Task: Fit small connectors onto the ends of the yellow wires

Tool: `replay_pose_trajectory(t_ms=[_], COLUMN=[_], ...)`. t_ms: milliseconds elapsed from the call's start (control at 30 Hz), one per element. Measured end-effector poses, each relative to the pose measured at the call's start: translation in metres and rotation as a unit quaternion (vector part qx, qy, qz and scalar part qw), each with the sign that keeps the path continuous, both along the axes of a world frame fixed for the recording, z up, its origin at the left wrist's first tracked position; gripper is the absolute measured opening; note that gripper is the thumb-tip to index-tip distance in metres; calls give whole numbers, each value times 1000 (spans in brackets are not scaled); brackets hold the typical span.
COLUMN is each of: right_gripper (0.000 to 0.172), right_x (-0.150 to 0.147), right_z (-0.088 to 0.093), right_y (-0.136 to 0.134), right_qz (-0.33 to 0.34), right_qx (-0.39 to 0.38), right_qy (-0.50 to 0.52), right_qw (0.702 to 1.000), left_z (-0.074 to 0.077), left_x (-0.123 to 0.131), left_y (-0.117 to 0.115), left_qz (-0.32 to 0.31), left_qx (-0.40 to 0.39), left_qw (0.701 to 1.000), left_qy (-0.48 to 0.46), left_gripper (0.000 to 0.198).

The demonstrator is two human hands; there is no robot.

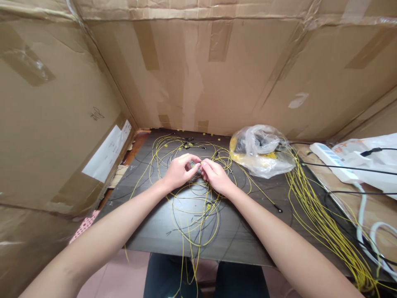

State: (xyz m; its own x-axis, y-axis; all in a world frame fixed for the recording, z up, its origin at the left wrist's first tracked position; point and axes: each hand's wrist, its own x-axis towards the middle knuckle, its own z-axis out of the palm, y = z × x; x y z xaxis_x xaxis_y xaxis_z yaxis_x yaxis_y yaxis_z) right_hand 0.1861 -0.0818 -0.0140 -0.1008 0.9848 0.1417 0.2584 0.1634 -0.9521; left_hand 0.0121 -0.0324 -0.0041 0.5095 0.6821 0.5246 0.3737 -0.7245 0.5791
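Note:
My left hand (180, 170) and my right hand (215, 175) meet over the middle of a dark table (251, 231). Both are closed in a pinch, fingertips touching around a thin yellow wire (200, 164) with a small yellow piece at its end. Under and around the hands lie loose loops of yellow and black wires (195, 211), some hanging over the table's front edge.
A crumpled clear plastic bag (260, 150) with yellow and black parts lies right of the hands. A thick bundle of yellow wires (322, 219) runs along the right side. A white power strip (331, 160) and white cables sit at far right. Cardboard walls (201, 70) enclose the table.

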Motion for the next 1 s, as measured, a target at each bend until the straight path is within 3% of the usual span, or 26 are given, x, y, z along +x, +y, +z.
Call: replay_pose_trajectory(t_ms=[700, 1000], right_gripper=[25, 28], right_x=[3, 3], right_z=[7, 5], right_y=[-5, -3], right_qz=[18, 15], right_qx=[37, 15], right_qy=[-50, -36], right_qw=[998, 999], left_z=[-1, 0], left_x=[-1, -2], left_y=[2, 2], left_qz=[2, 0], left_qx=[10, 16], left_qw=[1000, 1000], left_qy=[-4, -9], left_gripper=[11, 9])
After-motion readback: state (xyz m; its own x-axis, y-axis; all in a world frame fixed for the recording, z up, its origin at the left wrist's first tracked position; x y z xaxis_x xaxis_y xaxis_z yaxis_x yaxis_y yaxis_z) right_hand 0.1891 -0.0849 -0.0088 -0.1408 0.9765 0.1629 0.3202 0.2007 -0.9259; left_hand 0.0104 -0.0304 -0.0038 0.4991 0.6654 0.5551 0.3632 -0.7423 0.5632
